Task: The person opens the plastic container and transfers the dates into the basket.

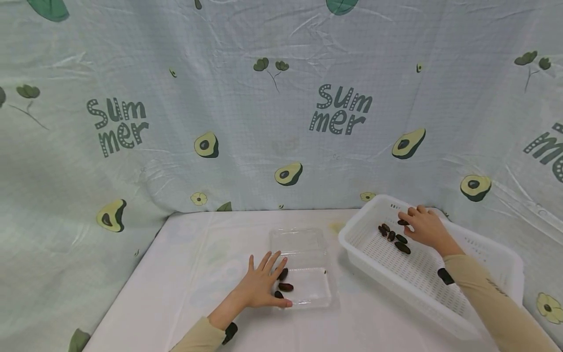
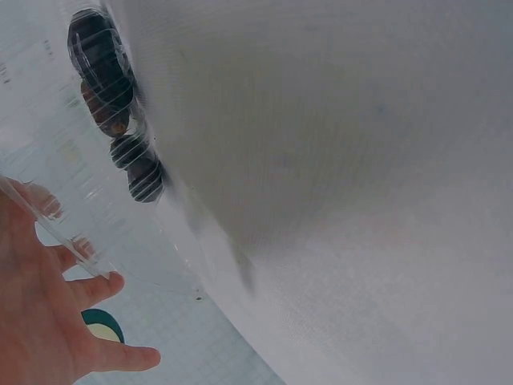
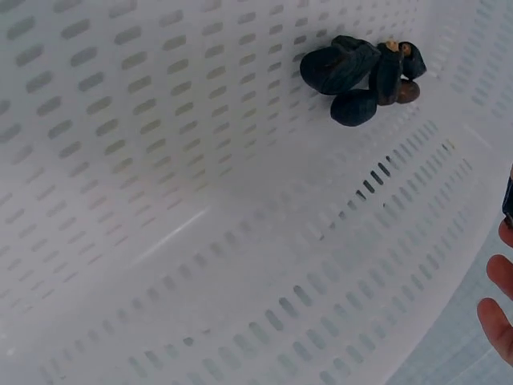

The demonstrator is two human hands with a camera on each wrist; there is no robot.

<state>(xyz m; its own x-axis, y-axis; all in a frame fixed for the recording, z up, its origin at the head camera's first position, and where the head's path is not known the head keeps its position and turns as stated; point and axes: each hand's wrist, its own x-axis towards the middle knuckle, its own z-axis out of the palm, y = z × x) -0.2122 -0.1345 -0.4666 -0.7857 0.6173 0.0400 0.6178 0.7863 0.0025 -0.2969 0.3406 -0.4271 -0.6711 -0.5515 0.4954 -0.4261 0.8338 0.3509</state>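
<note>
My right hand (image 1: pixel 426 230) is over the far end of a white perforated basket (image 1: pixel 378 282), pinching a dark date (image 1: pixel 402 222) between thumb and fingers. Below it, several more dates (image 1: pixel 402 248) lie on the basket floor; the right wrist view shows them clustered (image 3: pixel 341 68), with my fingertips (image 3: pixel 500 273) at its right edge. With fingers spread, my left hand (image 1: pixel 256 287) touches the left side of a clear plastic box (image 1: pixel 313 289). Inside that box, dates (image 1: pixel 286 287) sit along the left side, partly hidden by the hand; they show through the plastic in the left wrist view (image 2: pixel 100 52).
The box's clear hinged lid (image 1: pixel 296 240) lies folded back on the white-covered table (image 1: pixel 193 274). Behind the table hangs a printed cloth (image 1: pixel 246 107) with avocados and lettering. The basket stands at the right, its long side slanting toward the front right.
</note>
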